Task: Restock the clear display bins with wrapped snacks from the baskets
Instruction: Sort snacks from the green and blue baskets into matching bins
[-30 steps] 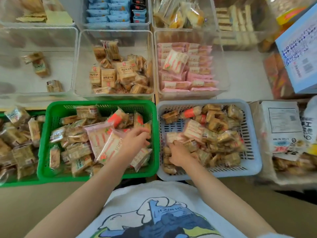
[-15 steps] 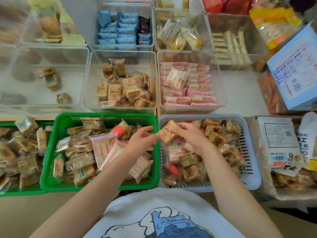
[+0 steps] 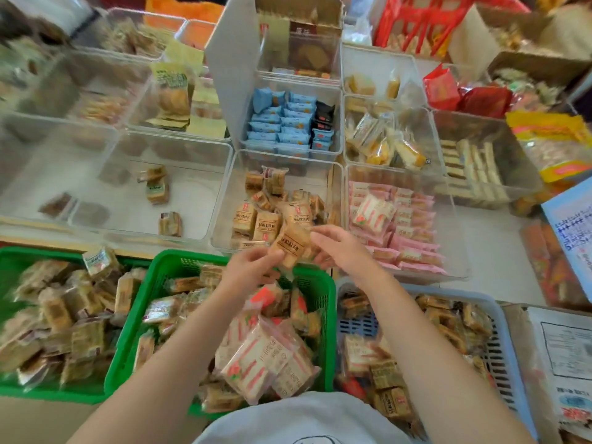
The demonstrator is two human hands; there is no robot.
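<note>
Three baskets (image 3: 323, 290) of snacks side by side, clear bins (image 3: 224, 200) directly behind.

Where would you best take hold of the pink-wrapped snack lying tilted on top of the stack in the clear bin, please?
Pinch the pink-wrapped snack across its two long edges, coming from above. It lies loose and tilted on the neat pink rows, so its top face and sides are free, while the bin wall blocks a sideways approach. Both hands are busy now with the tan packet.
</note>
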